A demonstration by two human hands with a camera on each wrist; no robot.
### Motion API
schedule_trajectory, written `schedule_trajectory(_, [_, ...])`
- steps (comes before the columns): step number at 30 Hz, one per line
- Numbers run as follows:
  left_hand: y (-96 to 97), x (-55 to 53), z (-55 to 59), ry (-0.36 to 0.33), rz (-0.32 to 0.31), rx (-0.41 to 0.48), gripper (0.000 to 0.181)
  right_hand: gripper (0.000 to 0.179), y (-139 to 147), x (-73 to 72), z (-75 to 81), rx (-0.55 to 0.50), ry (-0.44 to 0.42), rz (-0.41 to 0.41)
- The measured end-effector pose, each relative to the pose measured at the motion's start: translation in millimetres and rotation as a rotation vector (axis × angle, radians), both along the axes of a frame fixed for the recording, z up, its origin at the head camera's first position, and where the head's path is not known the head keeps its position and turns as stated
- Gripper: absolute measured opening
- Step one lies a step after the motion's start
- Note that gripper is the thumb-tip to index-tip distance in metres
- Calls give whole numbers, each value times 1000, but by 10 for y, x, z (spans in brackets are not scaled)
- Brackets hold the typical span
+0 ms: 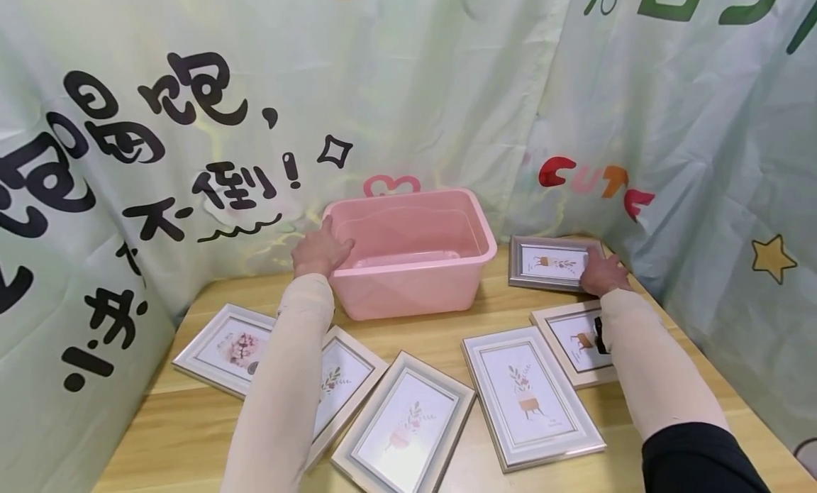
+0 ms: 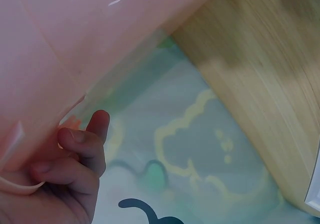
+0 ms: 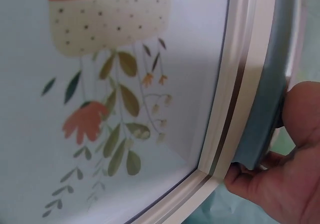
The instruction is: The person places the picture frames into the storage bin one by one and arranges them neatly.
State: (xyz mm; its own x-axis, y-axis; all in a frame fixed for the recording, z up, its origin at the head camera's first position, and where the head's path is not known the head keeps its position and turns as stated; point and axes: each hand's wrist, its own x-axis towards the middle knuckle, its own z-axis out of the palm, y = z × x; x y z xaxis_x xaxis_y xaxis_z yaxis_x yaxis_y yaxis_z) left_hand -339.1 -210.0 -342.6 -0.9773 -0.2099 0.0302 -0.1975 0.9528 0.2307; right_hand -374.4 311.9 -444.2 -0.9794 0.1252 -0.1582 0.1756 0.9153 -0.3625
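A pink plastic bin (image 1: 408, 291) stands upright at the back middle of the wooden table. My left hand (image 1: 321, 250) grips its left rim; in the left wrist view the fingers (image 2: 85, 149) curl below the rim, outside the wall. At the back right lies a silver picture frame (image 1: 549, 262) with a plant print. My right hand (image 1: 605, 273) pinches its right edge, thumb on one side and fingers on the other in the right wrist view. A cream picture frame (image 1: 574, 337) with a similar print lies just below, partly covered by the right forearm.
Several more picture frames lie face up nearer the front: a white one (image 1: 530, 401) at right, a champagne one (image 1: 408, 425) in the middle, another (image 1: 347, 369) behind the left forearm, and a flower-print one (image 1: 223, 344) at left. A printed curtain (image 1: 408, 89) hangs around the table (image 1: 147, 436).
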Motion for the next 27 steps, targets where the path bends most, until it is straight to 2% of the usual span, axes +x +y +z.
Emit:
schedule_trajectory(6, [9, 0, 16, 2, -1, 4, 84, 61, 17, 30, 49, -37, 32, 16])
schedule_trajectory(10, [11, 7, 18, 5, -10, 6, 82, 67, 7, 9, 43, -56, 16, -18])
schedule_trajectory(13, [14, 14, 20, 4, -17, 7, 81, 83, -1, -8, 32, -67, 1, -49])
schedule_trajectory(17, [12, 20, 21, 12, -18, 16, 82, 103, -13, -7, 33, -68, -2, -51])
schedule_trajectory(27, [4, 12, 6, 16, -24, 24, 81, 109, -31, 22, 10, -22, 26, -53])
